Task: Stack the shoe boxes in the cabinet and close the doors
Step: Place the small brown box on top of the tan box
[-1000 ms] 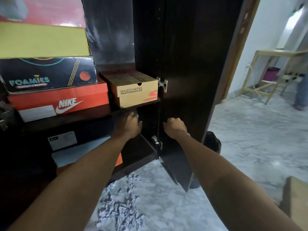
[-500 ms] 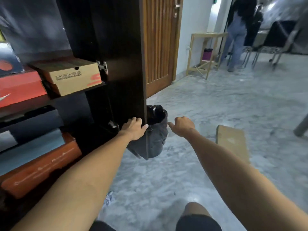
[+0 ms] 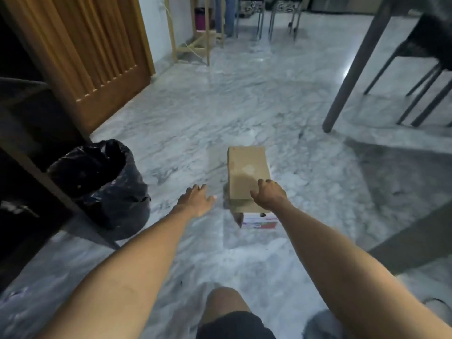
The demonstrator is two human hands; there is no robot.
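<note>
Change: both hands have left the cabinet door for the shoe box (image 3: 247, 174) on the floor.
Left hand (image 3: 197, 199): spread, empty.
Right hand (image 3: 269, 198): curled, over the lid; contact unclear.
Risk: one-handed lift may tip it.

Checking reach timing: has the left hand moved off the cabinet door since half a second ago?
Yes. The left hand has left the cabinet door and moved right, toward the shoe box on the floor.

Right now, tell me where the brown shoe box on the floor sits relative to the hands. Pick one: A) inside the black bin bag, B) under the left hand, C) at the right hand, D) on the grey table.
C: the right hand reaches over the near end of the shoe box, while the left hand hangs open beside it.
</note>
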